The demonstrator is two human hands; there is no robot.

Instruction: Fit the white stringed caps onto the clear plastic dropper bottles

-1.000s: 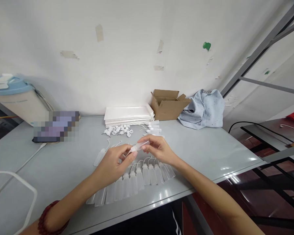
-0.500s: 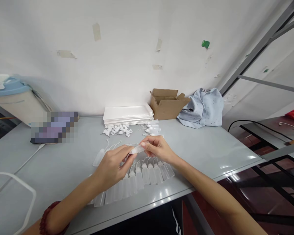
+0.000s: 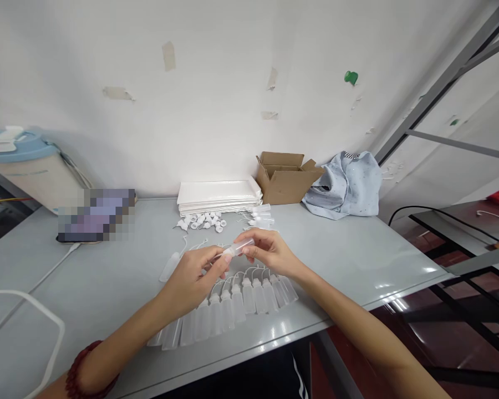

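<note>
A small translucent plastic bottle with a white cap is held between my two hands above the table. My left hand pinches the cap end, its fingers hiding part of the cap. Around the bottle's body are the closed fingers of my right hand. Under and in front of my hands lies a row of similar bottles with thin white tubes at their tops. Another bottle rests beside my left hand. Farther back sits a pile of small white caps, next to several more bottles.
Against the wall stand a stack of white flat packs, an open cardboard box and a light blue cloth. On the left are a phone, its white cable and a blue-lidded container. The grey table carries everything.
More of the held bottle's body now shows, as my right fingers have shifted along it. Both hands still hold it. The whole view has moved slightly.
</note>
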